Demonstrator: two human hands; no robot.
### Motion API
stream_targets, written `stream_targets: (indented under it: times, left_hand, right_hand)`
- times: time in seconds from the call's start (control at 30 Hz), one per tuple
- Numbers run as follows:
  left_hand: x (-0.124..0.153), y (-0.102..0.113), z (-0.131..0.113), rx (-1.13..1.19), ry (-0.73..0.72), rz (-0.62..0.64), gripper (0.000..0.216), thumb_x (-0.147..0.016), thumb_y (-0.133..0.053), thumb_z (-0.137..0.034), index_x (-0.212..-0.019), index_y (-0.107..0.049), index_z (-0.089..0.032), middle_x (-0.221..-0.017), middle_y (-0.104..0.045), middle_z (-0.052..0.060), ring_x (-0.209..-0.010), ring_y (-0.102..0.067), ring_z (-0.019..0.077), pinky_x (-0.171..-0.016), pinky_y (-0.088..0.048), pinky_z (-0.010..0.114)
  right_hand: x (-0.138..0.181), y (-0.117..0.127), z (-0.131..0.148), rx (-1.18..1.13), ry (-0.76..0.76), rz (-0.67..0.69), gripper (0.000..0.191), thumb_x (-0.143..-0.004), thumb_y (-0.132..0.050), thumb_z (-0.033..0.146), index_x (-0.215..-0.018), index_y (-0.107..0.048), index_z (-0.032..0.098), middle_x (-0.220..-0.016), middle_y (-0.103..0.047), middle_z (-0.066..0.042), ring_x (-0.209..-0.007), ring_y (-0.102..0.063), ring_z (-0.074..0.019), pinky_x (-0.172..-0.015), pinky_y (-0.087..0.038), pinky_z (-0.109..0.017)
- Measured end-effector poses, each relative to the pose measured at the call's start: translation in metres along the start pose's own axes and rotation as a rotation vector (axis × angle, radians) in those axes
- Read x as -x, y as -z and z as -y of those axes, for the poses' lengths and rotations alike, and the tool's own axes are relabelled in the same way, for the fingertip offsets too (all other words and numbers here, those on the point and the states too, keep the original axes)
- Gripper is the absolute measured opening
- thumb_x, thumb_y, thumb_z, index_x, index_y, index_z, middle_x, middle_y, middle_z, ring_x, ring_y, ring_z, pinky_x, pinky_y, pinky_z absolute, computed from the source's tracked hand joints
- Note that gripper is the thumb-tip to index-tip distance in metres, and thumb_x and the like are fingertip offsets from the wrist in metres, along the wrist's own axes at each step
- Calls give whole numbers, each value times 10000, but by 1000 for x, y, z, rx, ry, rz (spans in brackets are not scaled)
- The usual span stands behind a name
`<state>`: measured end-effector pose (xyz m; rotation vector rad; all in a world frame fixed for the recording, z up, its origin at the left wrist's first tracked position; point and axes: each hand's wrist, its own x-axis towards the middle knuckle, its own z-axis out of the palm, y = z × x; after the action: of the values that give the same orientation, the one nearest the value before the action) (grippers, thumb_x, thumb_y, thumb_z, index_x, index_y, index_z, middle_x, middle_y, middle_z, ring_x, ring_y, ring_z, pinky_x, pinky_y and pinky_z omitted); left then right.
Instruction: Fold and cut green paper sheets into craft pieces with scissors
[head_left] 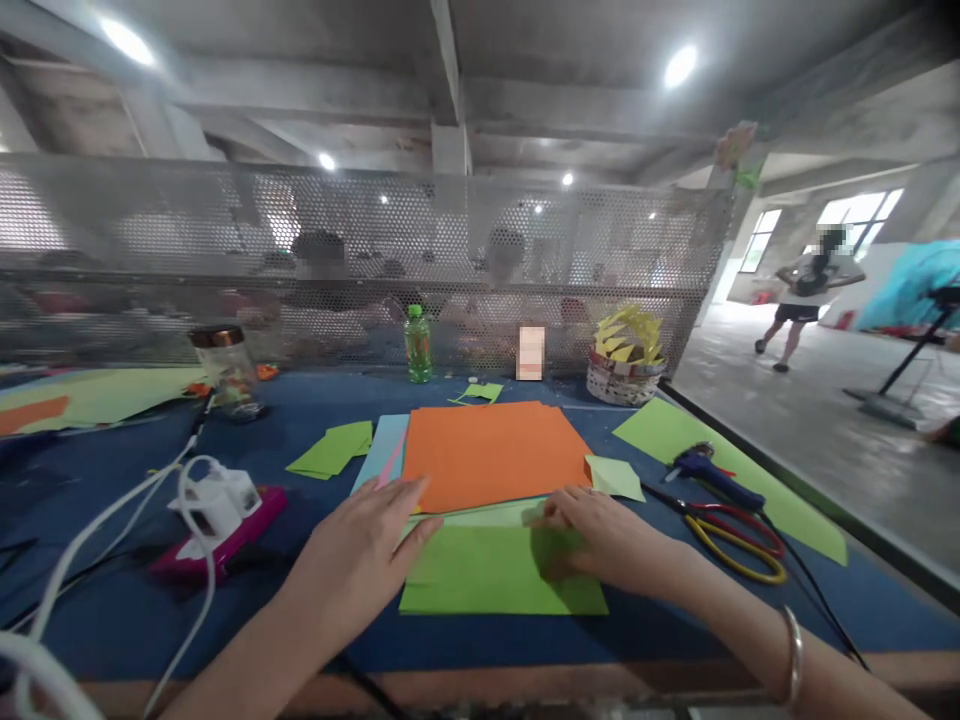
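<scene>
My left hand [367,540] is open, its fingers stretched over the lower left corner of a stack of orange paper [495,450]. Its thumb lies along the upper left part of a bright green paper sheet [502,580]. Above the right part of that sheet is my right hand [592,525], fingers curled together and casting a shadow on it. The right fingertips are blurred, and whatever they pinch is hidden. Blue paper [382,450] and a pink edge stick out left of the orange stack. A pale green scrap [615,477] lies beside my right hand.
Scissors [739,550] and a blue glue gun [712,478] lie right on green paper [810,515]. Left are a pink power strip [262,510] with white cables and a glass jar [229,375]. Behind stand a green bottle [418,345], a basket [624,375] and a mesh screen [465,230].
</scene>
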<state>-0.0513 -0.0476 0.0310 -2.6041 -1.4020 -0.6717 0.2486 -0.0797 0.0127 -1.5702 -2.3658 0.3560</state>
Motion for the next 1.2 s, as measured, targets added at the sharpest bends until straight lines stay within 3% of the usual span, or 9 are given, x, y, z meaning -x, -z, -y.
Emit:
stream_targets:
  times: [0.2,0.4,0.5,0.57,0.67,0.8,0.9,1.0,1.2]
  left_hand:
    - [-35,7,-3,581,148,147,352,-840,-587,-475,-1089,-705,-255,-1090,-727,58,-1006,-664,298,-829,-512,324]
    - [-59,-12,1,799,301,-149,542,-818,-588,-524,-1236,-504,-188,-1310,-568,137,-1172,-565,290,-933,-473,374]
    - [-59,-23,-21,1051,435,36,633,-841,-547,-547,-1342,-396,-190,-1393,-486,181,-1230,-525,282,-920,-490,378]
    - [-55,-29,-41,1300,562,271,606,-838,-568,-540,-1305,-452,-173,-1343,-540,182,-1165,-581,268,-837,-525,338]
    - [-50,-35,-62,1574,525,526,481,-799,-663,-470,-1156,-596,-155,-1141,-680,133,-968,-670,218,-752,-527,280]
    - [-48,-34,-58,1603,534,458,295,-769,-720,-344,-983,-685,-144,-881,-741,66,-726,-661,134,-638,-490,206]
    - [-44,-29,-44,1577,598,404,266,-788,-694,-325,-987,-690,-149,-848,-739,52,-696,-645,125,-623,-479,202]
    - [-39,-26,-36,1574,601,411,288,-784,-691,-345,-996,-689,-150,-861,-735,58,-710,-642,139,-613,-474,211]
    - [-37,-27,-32,1618,588,425,267,-750,-709,-333,-931,-692,-137,-788,-718,49,-643,-617,126,-584,-460,210]
  right_hand:
    - [6,4,5,-180,-61,-122,74,-819,-569,167,-868,-618,193,-835,-641,-23,-797,-589,-178,-692,-400,-260]
    - [11,3,-10,-403,-252,-466,225,-959,-371,344,-818,-475,204,-717,-490,21,-673,-483,-149,-606,-386,-254]
    - [10,-6,-10,-503,-280,-523,277,-979,-299,407,-861,-453,209,-692,-433,33,-610,-465,-137,-529,-400,-231]
    - [9,-13,-3,-537,-271,-506,295,-989,-259,424,-908,-447,211,-693,-447,34,-590,-487,-131,-502,-417,-218]
    - [9,-15,4,-500,-220,-416,329,-991,-281,440,-891,-490,206,-712,-530,20,-626,-550,-137,-529,-455,-215]
    - [15,4,-17,-300,-169,-329,273,-972,-362,339,-1052,-586,205,-1009,-658,-50,-949,-613,-196,-830,-485,-312]
    - [18,21,-52,-103,-186,-277,482,-788,-556,172,-1269,-529,162,-1358,-522,-145,-1282,-432,-301,-1066,-305,-456]
    - [14,25,-79,37,-202,-179,687,-686,-580,117,-1362,-459,122,-1415,-478,-182,-1308,-425,-321,-1070,-321,-458]
    - [6,15,-85,233,-241,-122,532,-772,-465,84,-1296,-537,146,-1289,-612,-148,-1188,-564,-280,-977,-424,-394]
